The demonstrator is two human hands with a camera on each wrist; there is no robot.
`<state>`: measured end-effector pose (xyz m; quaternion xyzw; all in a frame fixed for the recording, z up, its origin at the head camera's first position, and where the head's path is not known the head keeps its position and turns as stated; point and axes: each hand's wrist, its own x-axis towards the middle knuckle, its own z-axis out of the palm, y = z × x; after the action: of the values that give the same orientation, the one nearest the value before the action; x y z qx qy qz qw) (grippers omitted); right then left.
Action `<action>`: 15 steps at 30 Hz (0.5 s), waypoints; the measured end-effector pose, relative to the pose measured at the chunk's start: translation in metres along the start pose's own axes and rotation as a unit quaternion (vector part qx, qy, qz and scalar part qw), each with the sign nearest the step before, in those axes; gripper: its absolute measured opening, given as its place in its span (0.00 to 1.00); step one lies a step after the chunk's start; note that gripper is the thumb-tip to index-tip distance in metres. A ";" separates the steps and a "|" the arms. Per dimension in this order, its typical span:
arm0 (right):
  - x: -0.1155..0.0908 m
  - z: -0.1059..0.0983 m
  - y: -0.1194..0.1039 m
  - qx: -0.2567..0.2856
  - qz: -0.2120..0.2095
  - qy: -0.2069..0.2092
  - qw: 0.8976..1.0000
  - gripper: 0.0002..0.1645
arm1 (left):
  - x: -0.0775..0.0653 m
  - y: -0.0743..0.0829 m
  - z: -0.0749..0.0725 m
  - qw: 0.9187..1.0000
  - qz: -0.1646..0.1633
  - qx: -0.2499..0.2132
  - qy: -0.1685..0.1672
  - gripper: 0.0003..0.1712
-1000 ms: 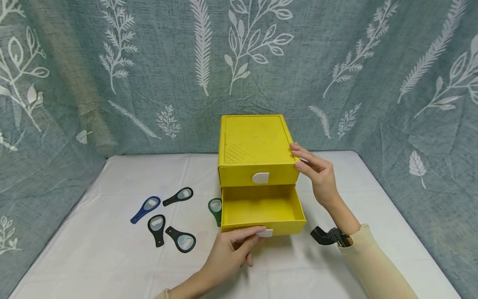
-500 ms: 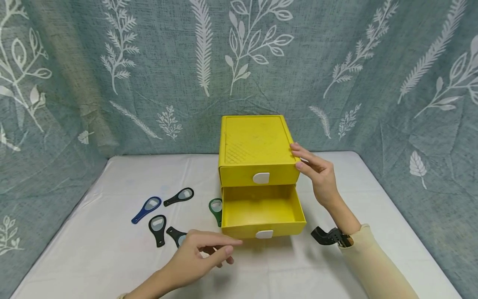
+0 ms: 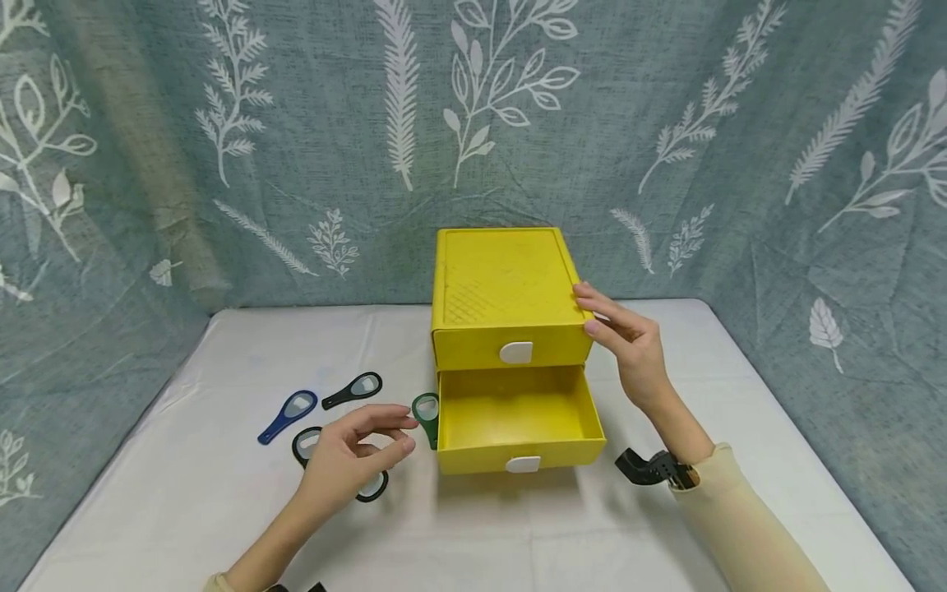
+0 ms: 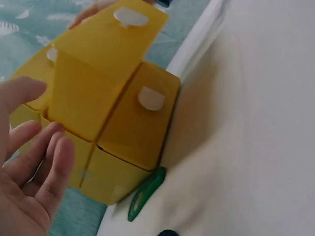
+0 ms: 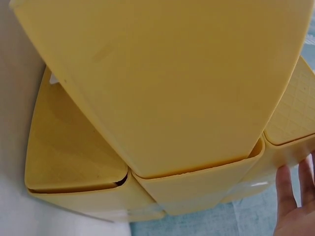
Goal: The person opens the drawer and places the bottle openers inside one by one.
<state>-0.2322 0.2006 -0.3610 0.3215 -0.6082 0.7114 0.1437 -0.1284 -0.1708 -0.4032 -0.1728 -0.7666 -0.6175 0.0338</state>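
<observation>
A yellow drawer cabinet [image 3: 510, 279] stands on the table, its middle drawer [image 3: 473, 460] pulled out with nothing inside; the top and bottom drawers are closed. My right hand [image 3: 639, 362] rests its fingers along the cabinet's right edge, thumb at the front corner. Left of the cabinet my left hand [image 3: 344, 460] hovers, fingers loosely bent and holding nothing. Its fingertips are right at a green bottle opener [image 3: 427, 415], which lies against the cabinet's left side. That hand partly hides two black bottle openers, one [image 3: 298, 448] behind it and another [image 3: 373, 488] beneath it.
Farther left lie a blue bottle opener [image 3: 277, 425] and a black bottle opener [image 3: 344, 397]. A white cloth [image 3: 562, 534] covers the table. Patterned grey-green curtains [image 3: 318, 123] close off the back and sides.
My left hand has let go of the middle drawer's white handle and moved left and up to beside the green bottle opener. The right hand and the drawer have stayed put.
</observation>
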 end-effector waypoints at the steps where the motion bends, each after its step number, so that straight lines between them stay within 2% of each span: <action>1: 0.000 0.000 0.000 -0.001 0.001 -0.001 1.000 0.18 | 0.001 -0.003 0.002 1.000 -0.005 0.004 -0.001 0.19; 11: 0.001 -0.001 0.000 0.002 -0.001 -0.004 1.000 0.18 | 0.020 -0.027 0.011 0.997 -0.055 0.045 -0.040 0.28; 15: 0.001 -0.002 0.001 0.001 0.001 -0.006 1.000 0.19 | 0.029 -0.036 0.011 0.995 -0.059 0.068 -0.043 0.32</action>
<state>-0.2335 0.2017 -0.3614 0.3247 -0.6089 0.7102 0.1391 -0.1643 -0.1600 -0.4318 -0.1515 -0.8164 -0.5568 -0.0241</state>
